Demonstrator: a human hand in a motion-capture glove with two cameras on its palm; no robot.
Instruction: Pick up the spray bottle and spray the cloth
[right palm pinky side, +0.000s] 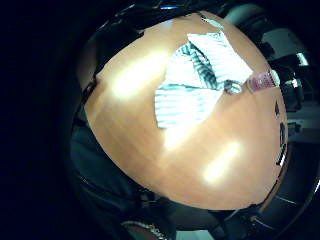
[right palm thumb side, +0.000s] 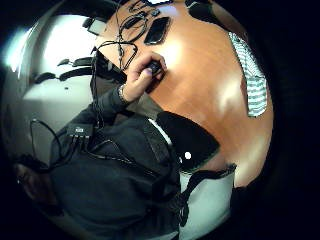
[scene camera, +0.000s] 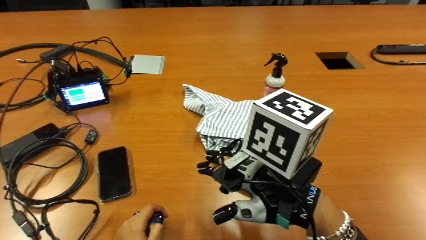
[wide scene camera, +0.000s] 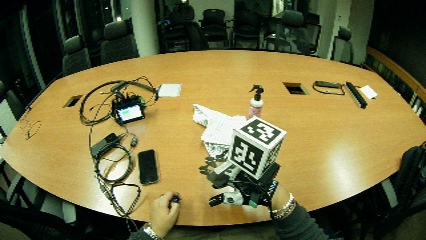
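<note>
While my gloved hand (scene camera: 256, 192) is hovering lower right, fingers loosely spread and holding nothing, the crumpled striped cloth (scene camera: 223, 117) is lying mid-frame beside the pink bottle (scene camera: 274, 80).

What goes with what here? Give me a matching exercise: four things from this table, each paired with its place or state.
Things:
1. spray bottle
2. striped cloth
3. phone
4. small screen device

Descriptions:
A. lying flat and dark near the table's front edge
B. lit up, with cables plugged in
C. crumpled on the table
D. standing upright behind the cloth

Pairs: 1-D, 2-C, 3-A, 4-B
</note>
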